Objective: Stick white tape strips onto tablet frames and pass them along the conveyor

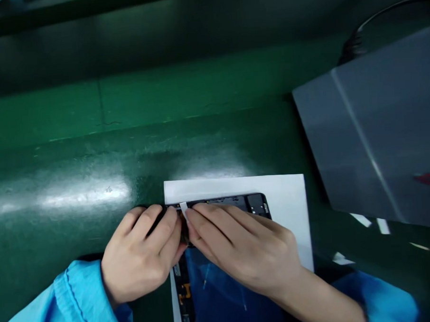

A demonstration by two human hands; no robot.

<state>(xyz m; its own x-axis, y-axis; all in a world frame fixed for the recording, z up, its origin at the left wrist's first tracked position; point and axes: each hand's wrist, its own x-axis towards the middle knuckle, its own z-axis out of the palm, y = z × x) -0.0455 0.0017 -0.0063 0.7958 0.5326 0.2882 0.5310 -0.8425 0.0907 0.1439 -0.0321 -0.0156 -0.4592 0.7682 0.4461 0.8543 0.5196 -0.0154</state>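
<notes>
White paper sheet (234, 188) on green bench (75, 153) beneath a black-framed electronic device (254, 204), held between both hands: left hand (140, 252) curled on its near end, right hand (243, 250) pressing across it, fingertips at a white tab (183, 211), grey panel (374, 130) beyond right hand.

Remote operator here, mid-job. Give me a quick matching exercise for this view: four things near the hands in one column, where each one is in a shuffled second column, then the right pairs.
Things:
1. white paper sheet
2. small white tab
3. grey panel
4. left hand

Places:
A. At the right of the view, beside the sheet
B. Under the dark device frame
C. Holding the frame's left end
D. At the frame's top edge, between the left hand and the right hand

Pairs: 1-B, 2-D, 3-A, 4-C
</notes>
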